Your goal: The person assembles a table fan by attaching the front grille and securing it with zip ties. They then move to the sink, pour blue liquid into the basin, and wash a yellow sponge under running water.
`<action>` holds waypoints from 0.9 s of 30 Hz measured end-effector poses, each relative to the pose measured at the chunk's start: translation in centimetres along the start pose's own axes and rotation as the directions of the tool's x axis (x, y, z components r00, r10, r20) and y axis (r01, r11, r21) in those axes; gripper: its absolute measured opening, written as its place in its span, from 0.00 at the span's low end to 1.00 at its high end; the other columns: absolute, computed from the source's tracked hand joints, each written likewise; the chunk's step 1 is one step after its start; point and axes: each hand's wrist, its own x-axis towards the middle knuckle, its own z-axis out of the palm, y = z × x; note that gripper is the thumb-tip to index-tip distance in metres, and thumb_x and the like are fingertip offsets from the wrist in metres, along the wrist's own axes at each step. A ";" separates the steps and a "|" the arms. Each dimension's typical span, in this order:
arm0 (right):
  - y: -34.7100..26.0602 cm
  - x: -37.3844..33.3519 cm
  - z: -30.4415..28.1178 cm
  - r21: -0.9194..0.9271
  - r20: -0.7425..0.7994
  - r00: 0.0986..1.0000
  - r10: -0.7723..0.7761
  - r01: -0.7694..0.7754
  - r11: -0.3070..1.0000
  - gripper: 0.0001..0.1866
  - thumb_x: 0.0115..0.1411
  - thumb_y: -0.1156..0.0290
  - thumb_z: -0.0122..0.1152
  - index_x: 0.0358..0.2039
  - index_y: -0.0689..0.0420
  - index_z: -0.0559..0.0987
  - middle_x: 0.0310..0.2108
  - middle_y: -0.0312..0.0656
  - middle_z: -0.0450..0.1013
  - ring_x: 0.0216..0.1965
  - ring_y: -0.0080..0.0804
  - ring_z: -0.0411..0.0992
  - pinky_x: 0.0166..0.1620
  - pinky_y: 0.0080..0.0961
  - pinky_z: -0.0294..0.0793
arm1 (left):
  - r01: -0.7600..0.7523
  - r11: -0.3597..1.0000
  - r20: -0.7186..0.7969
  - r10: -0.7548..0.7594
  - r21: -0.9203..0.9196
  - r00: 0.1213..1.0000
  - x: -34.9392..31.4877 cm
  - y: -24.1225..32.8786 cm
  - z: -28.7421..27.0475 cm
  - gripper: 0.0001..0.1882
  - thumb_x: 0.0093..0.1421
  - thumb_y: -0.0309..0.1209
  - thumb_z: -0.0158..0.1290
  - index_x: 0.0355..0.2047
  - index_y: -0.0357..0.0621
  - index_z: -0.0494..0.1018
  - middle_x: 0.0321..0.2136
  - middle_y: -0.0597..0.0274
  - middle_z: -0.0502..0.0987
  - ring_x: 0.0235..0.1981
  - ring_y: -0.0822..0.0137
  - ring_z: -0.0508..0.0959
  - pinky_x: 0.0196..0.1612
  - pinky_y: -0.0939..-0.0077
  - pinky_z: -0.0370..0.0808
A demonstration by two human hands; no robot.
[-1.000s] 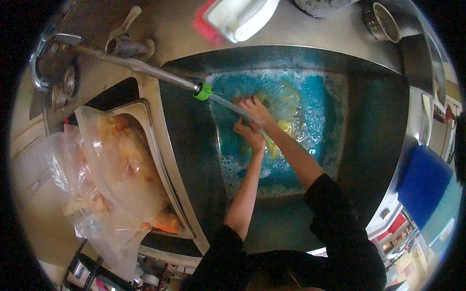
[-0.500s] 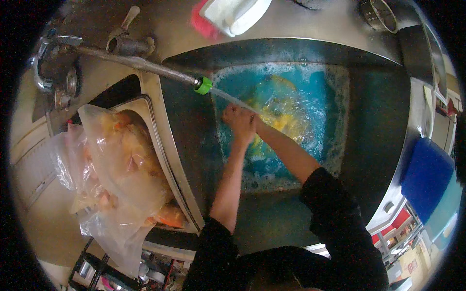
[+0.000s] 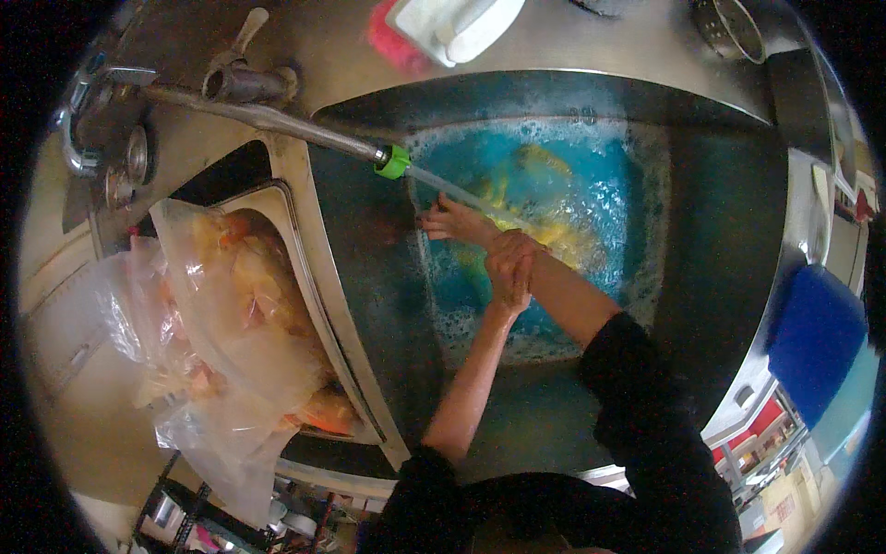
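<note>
Over the steel sink (image 3: pixel 711 222), my left hand (image 3: pixel 510 266) is wrapped round my right wrist. My right hand (image 3: pixel 457 222) is stretched toward the left, fingers apart and holding nothing. It lies just below a stream of water (image 3: pixel 448 187) running from a metal spout (image 3: pixel 277 120) with a green tip (image 3: pixel 393 162). Bluish water (image 3: pixel 591 166) with foam along its edges fills the sink's bottom. Yellow shapes (image 3: pixel 544 166) show beneath the surface, too blurred to name. My forearms are bare and wet below black sleeves.
A clear plastic bag (image 3: pixel 249 314) of orange and pale pieces sits in a metal pan (image 3: pixel 300 226) at the left. Behind the sink are a white container (image 3: pixel 461 28), a pink-red item (image 3: pixel 395 37) and a steel perforated cup (image 3: pixel 734 32). Blue boards (image 3: pixel 817 337) stand right.
My left hand has slid from my right hand back to the right wrist, toward me. The right hand's fingers now show, spread out. Water still runs from the spout.
</note>
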 end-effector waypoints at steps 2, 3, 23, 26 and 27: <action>-1.6 0.6 0.9 0.164 0.066 0.998 0.018 -0.029 0.986 0.16 0.52 0.63 0.53 0.41 0.49 0.64 0.41 0.39 0.64 0.37 0.37 0.68 0.38 0.47 0.72 | 0.013 1.000 -0.111 -0.010 0.018 0.994 0.1 -0.7 -0.3 0.21 0.62 0.42 0.35 0.28 0.42 0.74 0.33 0.55 0.75 0.44 0.50 0.71 0.52 0.56 0.64; -2.1 1.0 1.1 0.102 0.234 0.961 0.147 -0.175 0.979 0.14 0.52 0.64 0.53 0.40 0.49 0.65 0.38 0.38 0.66 0.35 0.36 0.68 0.37 0.43 0.73 | 0.160 0.987 -0.162 -0.160 -0.009 0.974 0.7 -1.2 -0.6 0.23 0.62 0.44 0.35 0.28 0.42 0.74 0.32 0.55 0.75 0.43 0.50 0.71 0.51 0.56 0.64; 8.6 1.4 3.9 0.398 0.717 0.697 0.003 -0.405 -0.823 0.07 0.51 0.68 0.53 0.32 0.48 0.72 0.27 0.33 0.68 0.35 0.32 0.69 0.40 0.34 0.70 | 0.059 0.677 -0.167 -0.263 -0.734 0.950 7.7 0.9 -1.9 0.16 0.59 0.40 0.44 0.36 0.42 0.72 0.33 0.58 0.74 0.38 0.56 0.73 0.47 0.62 0.67; 9.1 0.6 5.6 0.909 0.186 0.943 0.276 -0.272 0.317 0.04 0.48 0.69 0.54 0.27 0.49 0.73 0.25 0.34 0.68 0.30 0.33 0.70 0.33 0.38 0.70 | -0.073 0.997 -0.252 0.061 -0.036 0.966 7.6 0.2 -1.6 0.16 0.58 0.42 0.46 0.33 0.42 0.72 0.28 0.61 0.74 0.36 0.60 0.74 0.43 0.65 0.70; 9.2 0.4 5.3 0.728 0.091 0.960 0.266 -0.246 0.640 0.04 0.47 0.70 0.55 0.26 0.50 0.73 0.24 0.34 0.67 0.28 0.33 0.70 0.30 0.39 0.70 | 0.103 0.993 -0.244 -0.115 -0.062 0.963 8.3 -0.5 -2.0 0.16 0.58 0.43 0.45 0.31 0.43 0.73 0.25 0.60 0.74 0.35 0.60 0.74 0.42 0.64 0.70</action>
